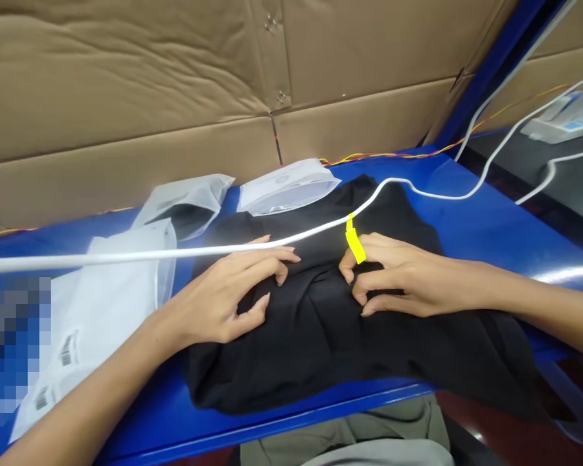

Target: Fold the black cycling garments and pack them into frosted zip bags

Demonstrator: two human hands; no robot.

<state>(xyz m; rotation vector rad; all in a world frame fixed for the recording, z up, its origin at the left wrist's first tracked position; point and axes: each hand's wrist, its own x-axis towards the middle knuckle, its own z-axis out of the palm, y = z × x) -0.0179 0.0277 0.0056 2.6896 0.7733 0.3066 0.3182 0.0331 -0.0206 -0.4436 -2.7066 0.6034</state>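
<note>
Behind everything stands a wall of cardboard (126,58), and below it runs the blue counter (505,239). On the counter, in front of the person, lies the black cloth (320,353), spread out and creased between the hands, its near right part spilling over the counter's edge. White bags lie around it: a large one (109,291) on the left, an open one (194,188) behind with something dark inside, and another (291,181) at the cloth's far side. A white cable (447,196) crosses the view above the cloth and the left fingertips.

The left hand (238,288) lies on the cloth with thumb and fingers apart, clamped on nothing. The right hand (403,275) bends its fingers and thumb down at the cloth; whether fabric is pinched between them cannot be told. A yellow tag (354,246) on the cable hides part of that hand's fingers.

The step in hand looks like straightening the cloth. To do it well, the left hand should press flat as an anchor while the right draws the middle folds outward, lightly and evenly. The overhanging part would best be lifted back first, since its weight could drag the fabric askew. Cable and tag should stay clear of the fingers.
</note>
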